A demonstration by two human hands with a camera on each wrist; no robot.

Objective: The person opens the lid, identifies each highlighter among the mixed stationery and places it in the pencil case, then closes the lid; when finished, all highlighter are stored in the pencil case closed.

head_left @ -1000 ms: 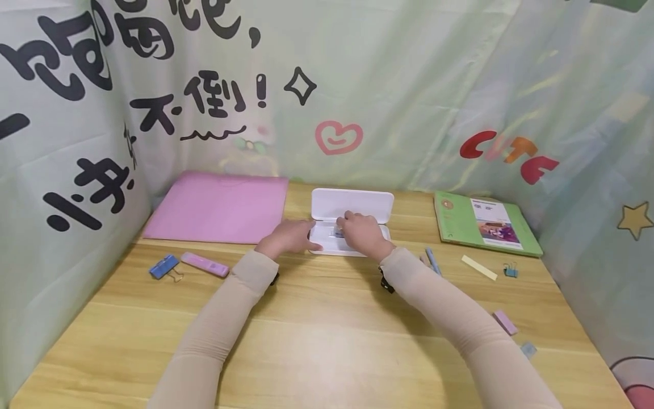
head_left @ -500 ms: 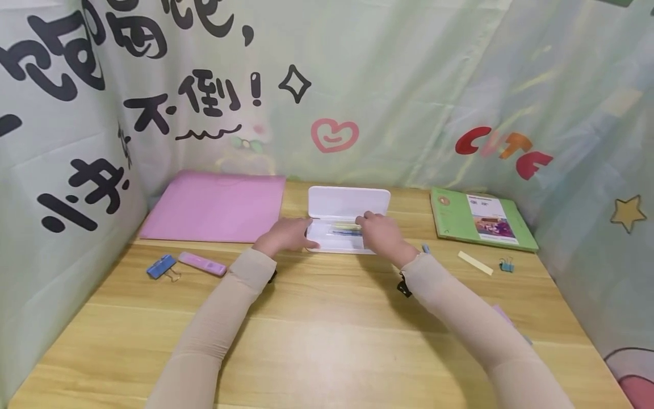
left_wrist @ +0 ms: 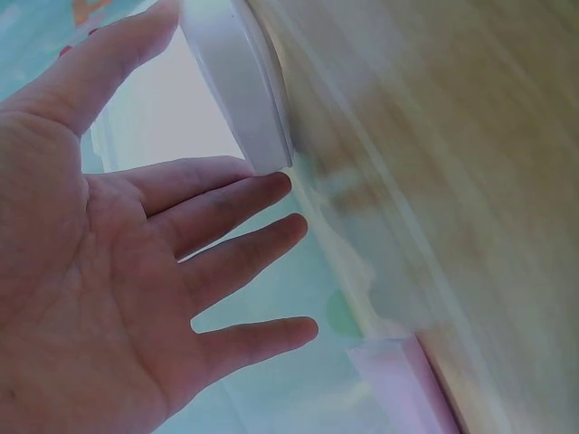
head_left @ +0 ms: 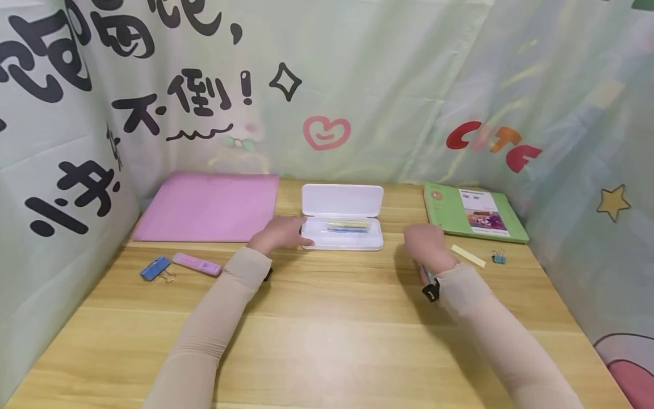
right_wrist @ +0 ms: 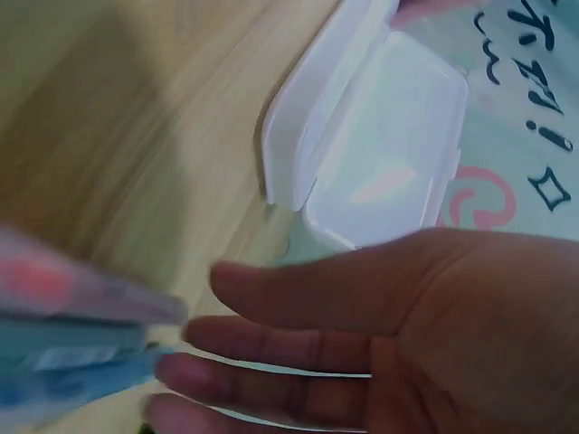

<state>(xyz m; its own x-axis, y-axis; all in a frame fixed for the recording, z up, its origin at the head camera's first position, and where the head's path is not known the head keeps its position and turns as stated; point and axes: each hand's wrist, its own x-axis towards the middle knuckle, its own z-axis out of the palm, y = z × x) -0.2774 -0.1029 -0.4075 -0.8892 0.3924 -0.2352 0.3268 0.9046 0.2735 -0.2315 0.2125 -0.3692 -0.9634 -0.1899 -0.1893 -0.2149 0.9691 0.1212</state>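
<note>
An open white pencil case stands at the table's back middle, lid raised. In it lie slim yellow and blue pens. My left hand spans the case's left end: in the left wrist view the thumb and index finger touch the case, the other fingers straight and spread. My right hand is to the right of the case, over a small bunch of pens. In the right wrist view its extended fingertips reach a pink pen, a teal one and a blue one.
A pink mat lies at the back left, a green book at the back right. In front of the mat are a blue binder clip and a pink-purple stick. A pale yellow strip and teal clip lie right.
My right hand has left the case's inside and moved right to the pens on the table. The pens in the case are now uncovered. The left hand stays at the case's left end.
</note>
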